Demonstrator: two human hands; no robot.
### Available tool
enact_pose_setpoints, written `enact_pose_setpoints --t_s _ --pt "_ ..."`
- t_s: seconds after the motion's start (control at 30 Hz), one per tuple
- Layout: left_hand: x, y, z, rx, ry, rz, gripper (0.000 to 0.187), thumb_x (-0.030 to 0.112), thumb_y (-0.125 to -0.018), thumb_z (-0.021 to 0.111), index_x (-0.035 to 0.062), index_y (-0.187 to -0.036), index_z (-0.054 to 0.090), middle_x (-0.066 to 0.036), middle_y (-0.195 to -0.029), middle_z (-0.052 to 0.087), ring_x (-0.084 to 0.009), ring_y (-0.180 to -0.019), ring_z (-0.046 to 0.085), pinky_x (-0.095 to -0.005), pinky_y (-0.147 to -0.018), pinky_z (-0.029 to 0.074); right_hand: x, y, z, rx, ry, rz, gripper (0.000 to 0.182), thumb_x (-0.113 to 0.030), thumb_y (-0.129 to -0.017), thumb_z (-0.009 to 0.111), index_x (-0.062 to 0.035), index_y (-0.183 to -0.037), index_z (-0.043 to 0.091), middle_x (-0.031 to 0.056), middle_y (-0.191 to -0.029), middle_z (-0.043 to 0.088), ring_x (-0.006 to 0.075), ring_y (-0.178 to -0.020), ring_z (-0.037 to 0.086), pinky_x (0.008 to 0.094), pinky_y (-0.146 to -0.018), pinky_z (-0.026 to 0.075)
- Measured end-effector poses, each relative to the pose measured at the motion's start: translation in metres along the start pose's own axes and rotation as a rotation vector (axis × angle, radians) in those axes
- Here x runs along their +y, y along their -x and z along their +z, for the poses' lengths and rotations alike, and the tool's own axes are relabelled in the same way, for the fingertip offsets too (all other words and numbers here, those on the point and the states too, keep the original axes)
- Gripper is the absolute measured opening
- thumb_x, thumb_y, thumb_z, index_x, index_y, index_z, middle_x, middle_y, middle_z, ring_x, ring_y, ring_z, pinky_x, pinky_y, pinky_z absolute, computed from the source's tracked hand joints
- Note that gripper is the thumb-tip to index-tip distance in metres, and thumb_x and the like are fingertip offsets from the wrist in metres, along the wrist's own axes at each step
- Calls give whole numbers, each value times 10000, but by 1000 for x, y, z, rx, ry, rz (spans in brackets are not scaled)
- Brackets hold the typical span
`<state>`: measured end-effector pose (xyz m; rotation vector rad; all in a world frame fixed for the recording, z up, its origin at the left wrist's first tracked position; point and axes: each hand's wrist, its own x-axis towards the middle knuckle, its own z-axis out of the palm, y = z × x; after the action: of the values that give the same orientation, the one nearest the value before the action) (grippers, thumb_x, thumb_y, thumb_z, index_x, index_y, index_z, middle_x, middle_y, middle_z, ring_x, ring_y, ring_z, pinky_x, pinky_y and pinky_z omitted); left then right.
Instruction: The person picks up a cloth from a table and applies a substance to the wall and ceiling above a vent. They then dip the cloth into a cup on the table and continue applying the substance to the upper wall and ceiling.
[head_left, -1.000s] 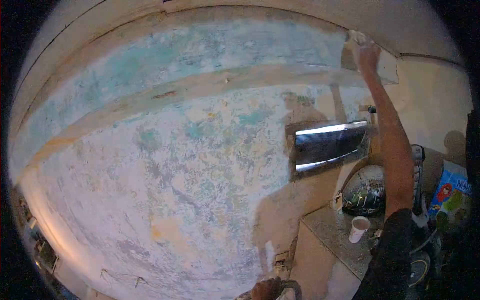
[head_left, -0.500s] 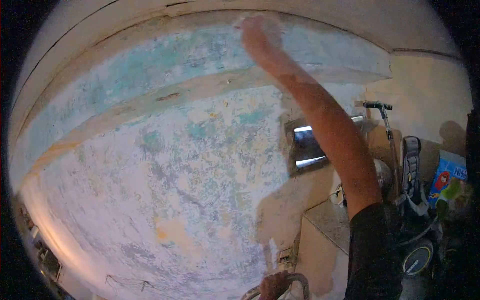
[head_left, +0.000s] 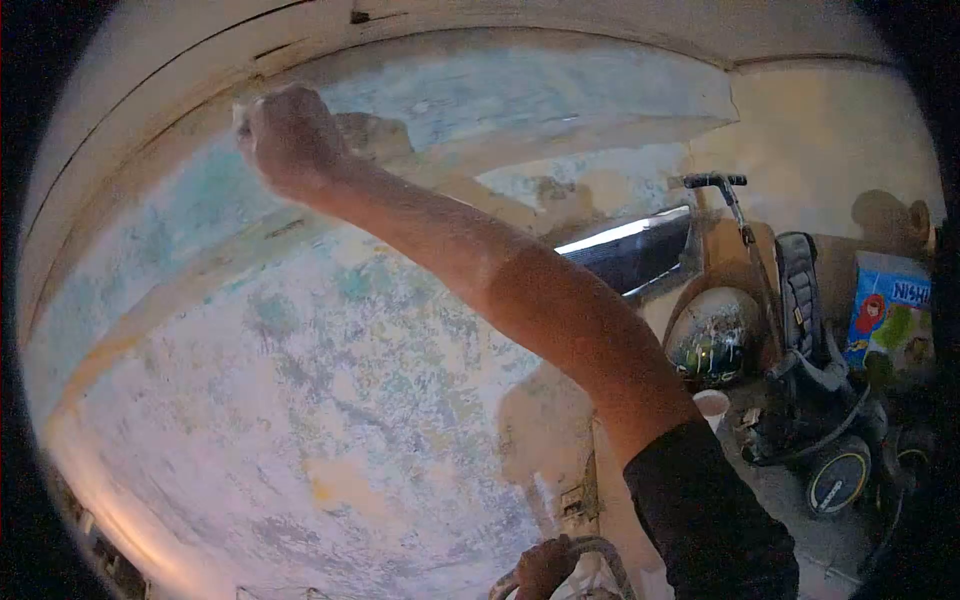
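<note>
My right hand [head_left: 290,140] is raised high at the upper left, closed in a fist close to the patchy, peeling wall [head_left: 380,380]. A small pale edge shows at its far side; what the fingers hold is hidden. The bare forearm and dark sleeve cross the view to the lower right. At the bottom, my left hand [head_left: 545,568] is wrapped round a curved tubular rail [head_left: 600,545]. Around the raised hand the wall has a blue-green painted band [head_left: 480,95] above a brownish ledge.
On the right are a dark slatted opening [head_left: 640,250], a paint-spattered helmet [head_left: 715,335], a scooter handlebar [head_left: 715,181], a black padded strap [head_left: 798,290], a blue printed bag [head_left: 890,310] and a pale cup [head_left: 712,404]. The ceiling [head_left: 560,18] curves close above.
My right hand has swept left and somewhat down along the upper wall. The view has shifted slightly, and more of the helmet and cup shows. My left hand stays on the rail.
</note>
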<state>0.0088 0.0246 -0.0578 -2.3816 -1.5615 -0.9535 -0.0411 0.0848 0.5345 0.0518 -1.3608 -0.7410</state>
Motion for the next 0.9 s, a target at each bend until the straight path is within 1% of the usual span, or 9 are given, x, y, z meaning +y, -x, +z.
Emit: enact_pose_setpoints --t_s 0.17,0.23,0.33,0.43,0.5,0.63,0.73,0.8,0.9 --pt "29 -14 -45 16 153 -70 269 340 -783 570 90 -868 621 -128 -732 625 -282 -603 600 -399 -510 477 50 15 -34 112 -419 -93 160 -128 -765 538 -14 -832 629 143 -759 634 303 -635 624 368 -563 515" --pt "26 -14 -36 -46 238 -123 272 347 -778 573 86 -846 611 -125 -682 611 -284 -568 588 -406 -490 466 81 38 -40 -124 -924 476 172 -116 -767 599 29 -858 614 139 -828 636 258 -678 636 318 -618 541" --pt "15 -8 -10 62 39 -63 271 359 -765 582 89 -790 580 -112 -609 573 -284 -517 564 -407 -467 453 150 71 -73 -170 -984 327 206 -92 -779 610 51 -926 587 140 -917 617 221 -752 633 295 -670 547" --pt "22 -12 -21 -23 42 -126 265 361 -760 585 96 -760 563 -108 -596 565 -283 -515 563 -407 -459 452 195 87 -136 -224 -1189 879 355 -209 -862 479 53 -1099 505 177 -1058 567 266 -908 596 374 -799 506" --pt "26 -16 -26 -74 49 -166 264 362 -756 587 101 -739 551 -106 -588 560 -282 -513 562 -407 -454 451 224 97 -177 -162 -1225 851 225 -81 -839 517 55 -1014 560 162 -959 601 284 -800 625 314 -729 532" --pt "19 -12 -19 18 -26 -79 252 354 -753 589 106 -730 544 -102 -568 545 -285 -508 560 -409 -434 445 272 111 -253 -103 -1052 981 222 -77 -833 531 38 -1019 569 138 -938 612 235 -838 618 302 -721 530" --pt "20 -14 -15 101 -173 6 253 352 -746 589 106 -722 536 -104 -563 544 -292 -506 558 -409 -432 444 305 117 -289 -88 -666 795 209 -84 -820 555 15 -1001 584 115 -942 614 191 -828 619 284 -703 524" --pt "28 -21 -24 -222 -189 -198 235 342 -741 582 111 -733 542 -109 -571 553 -302 -516 561 -415 -450 448 309 112 -315 -31 -386 894 244 -102 -784 632 -12 -1006 589 74 -972 612 186 -830 619 253 -676 517" --pt "24 -21 -21 -280 -152 -217 223 340 -747 565 118 -741 550 -119 -590 567 -318 -531 568 -429 -472 455 313 110 -330 -45 -375 743 203 -133 -802 595 -38 -981 611 98 -933 620 209 -780 624 286 -642 514"
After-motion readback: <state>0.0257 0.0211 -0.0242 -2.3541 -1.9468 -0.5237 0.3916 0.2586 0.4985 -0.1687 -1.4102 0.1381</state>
